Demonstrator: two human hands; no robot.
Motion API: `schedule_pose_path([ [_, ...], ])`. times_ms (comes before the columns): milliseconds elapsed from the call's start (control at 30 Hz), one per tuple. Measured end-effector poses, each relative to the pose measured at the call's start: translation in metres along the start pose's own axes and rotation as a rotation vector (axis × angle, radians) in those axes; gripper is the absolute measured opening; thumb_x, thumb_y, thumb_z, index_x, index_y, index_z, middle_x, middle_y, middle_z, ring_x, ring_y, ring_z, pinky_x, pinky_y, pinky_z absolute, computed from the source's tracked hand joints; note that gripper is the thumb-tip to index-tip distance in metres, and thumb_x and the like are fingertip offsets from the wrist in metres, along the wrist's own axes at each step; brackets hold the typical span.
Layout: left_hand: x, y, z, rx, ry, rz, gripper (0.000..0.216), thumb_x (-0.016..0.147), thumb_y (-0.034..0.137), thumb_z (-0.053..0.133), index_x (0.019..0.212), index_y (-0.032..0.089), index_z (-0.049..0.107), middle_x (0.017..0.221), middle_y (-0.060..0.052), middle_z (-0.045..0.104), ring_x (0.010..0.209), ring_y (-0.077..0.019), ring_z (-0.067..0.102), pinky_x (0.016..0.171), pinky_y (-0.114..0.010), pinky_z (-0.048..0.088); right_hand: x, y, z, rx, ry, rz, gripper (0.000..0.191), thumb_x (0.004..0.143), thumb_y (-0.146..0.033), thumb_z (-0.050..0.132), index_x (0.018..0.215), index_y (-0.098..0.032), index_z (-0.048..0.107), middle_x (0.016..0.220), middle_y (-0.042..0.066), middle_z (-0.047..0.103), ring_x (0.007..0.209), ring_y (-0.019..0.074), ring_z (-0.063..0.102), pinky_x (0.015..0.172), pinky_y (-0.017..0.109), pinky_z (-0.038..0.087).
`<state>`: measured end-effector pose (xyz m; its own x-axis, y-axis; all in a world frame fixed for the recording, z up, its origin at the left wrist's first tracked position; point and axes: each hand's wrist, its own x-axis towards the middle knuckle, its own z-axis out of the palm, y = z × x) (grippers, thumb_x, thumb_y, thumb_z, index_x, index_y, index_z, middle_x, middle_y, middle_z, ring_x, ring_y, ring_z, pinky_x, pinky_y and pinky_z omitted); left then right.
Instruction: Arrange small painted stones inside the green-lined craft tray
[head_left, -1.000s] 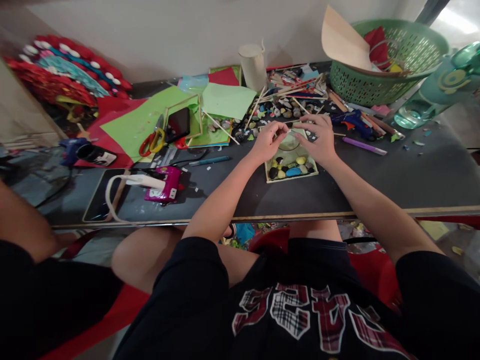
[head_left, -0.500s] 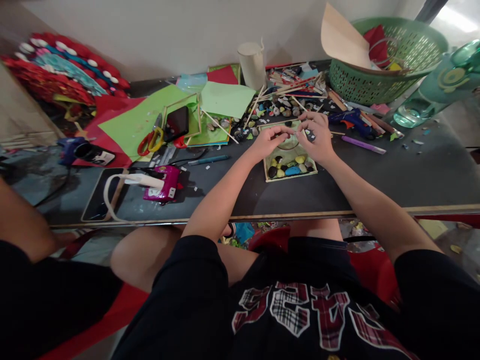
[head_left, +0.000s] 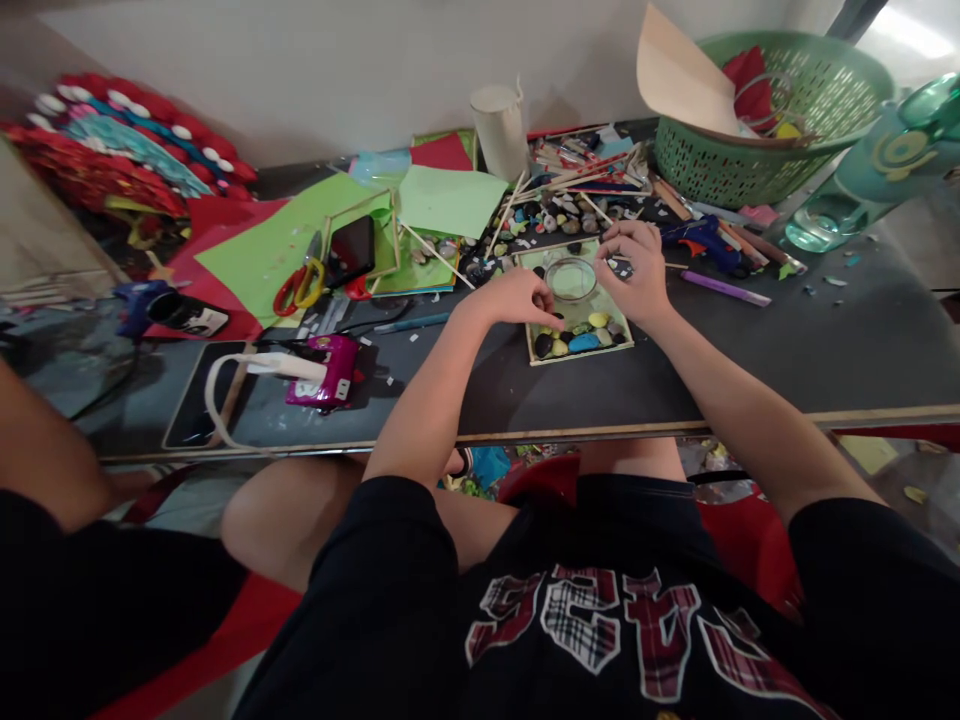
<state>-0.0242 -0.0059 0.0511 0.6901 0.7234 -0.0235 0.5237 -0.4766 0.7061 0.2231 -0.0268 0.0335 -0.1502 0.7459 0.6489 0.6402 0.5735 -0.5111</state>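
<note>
In the head view, the person's two bare hands are at a shallow rectangular frame [head_left: 611, 304] lying on the dark table [head_left: 757, 370], near the middle of the scene. A clear round piece [head_left: 571, 295] rests towards the far part of the frame, and painted stones [head_left: 583, 342], among them blue, yellow and black ones, line its near edge.

The left hand [head_left: 517, 298] reaches over the frame's left edge, its fingers loosely curled and the thumb apart, just above the stones; I cannot tell whether they hold anything. The right hand [head_left: 636, 270] is just right of the clear piece, with thumb and forefinger bent close together; whether something is between them cannot be made out.

Beyond the frame lie loose pebbles [head_left: 559, 215]. To the right are a purple pen [head_left: 726, 289], a blue glue gun [head_left: 703, 243] and, farther off, a green basket [head_left: 712, 170]. To the left are scissors [head_left: 298, 287] and, nearer, a magenta socket block [head_left: 331, 372]. Another person's arm [head_left: 45, 450] shows at the far left side.
</note>
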Motion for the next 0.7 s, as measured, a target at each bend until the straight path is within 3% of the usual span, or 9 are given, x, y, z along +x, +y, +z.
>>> schedule_pose_path([
  [133,0.003,0.003,0.004,0.1,-0.012,-0.006,0.031,0.065,0.045,0.091,0.063,0.019,0.075,0.053,-0.002,0.061,0.055,-0.017,0.057,0.06,-0.029,0.039,-0.001,-0.003,0.0,-0.037,-0.025,-0.019,0.031,0.096,-0.054,0.058,0.088,-0.026,0.067,0.114,0.009,0.069,0.119,0.0319,0.06,0.112,0.059,0.044],
  [367,-0.001,0.014,0.0,0.045,0.009,-0.036,0.028,0.066,0.036,0.088,0.057,0.02,0.068,0.047,0.001,0.055,0.05,-0.0136,0.049,0.057,-0.029,0.036,-0.001,-0.003,0.0,-0.007,-0.042,-0.013,0.025,0.094,-0.048,0.062,0.087,-0.025,0.068,0.114,0.009,0.069,0.118,0.0324,0.061,0.113,0.058,0.043],
  [600,-0.002,0.018,0.005,-0.406,0.099,-0.072,0.03,0.065,0.041,0.082,0.076,0.015,0.071,0.065,-0.003,0.063,0.057,-0.0106,0.048,0.057,-0.027,0.036,0.0,-0.008,-0.003,0.059,0.01,-0.038,0.041,0.097,-0.062,0.051,0.087,-0.026,0.067,0.108,0.009,0.071,0.111,0.0298,0.064,0.11,0.056,0.046],
  [700,0.003,0.012,0.013,-0.625,0.127,-0.057,0.032,0.063,0.043,0.08,0.077,0.016,0.068,0.06,0.002,0.053,0.053,-0.0072,0.039,0.052,-0.024,0.029,0.0,-0.011,-0.01,0.098,0.045,-0.048,0.053,0.098,-0.072,0.039,0.093,-0.026,0.066,0.111,0.01,0.07,0.115,0.0311,0.064,0.111,0.058,0.045],
])
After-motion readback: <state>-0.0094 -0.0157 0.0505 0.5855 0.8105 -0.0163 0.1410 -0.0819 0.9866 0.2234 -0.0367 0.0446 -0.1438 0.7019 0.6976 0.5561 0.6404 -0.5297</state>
